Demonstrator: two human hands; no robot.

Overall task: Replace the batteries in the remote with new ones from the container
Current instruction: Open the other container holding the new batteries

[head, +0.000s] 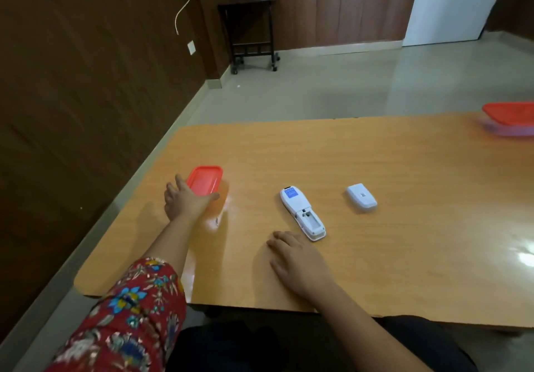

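Note:
A white remote (302,212) lies face down mid-table with its battery bay uncovered; the bay looks empty. Its white cover (361,197) lies apart, to the right of the remote. A small clear container with a red lid (204,181) stands at the left of the table. My left hand (185,201) is spread over the container's near side, thumb and fingers touching the lid and wall. My right hand (297,259) rests flat on the table just short of the remote's near end, holding nothing. No loose batteries are visible.
The wooden table (404,241) has its left edge close to the container. A second red-lidded container (510,118) sits at the far right edge. Beyond are a tiled floor, a brown wall and a small dark side table (251,30).

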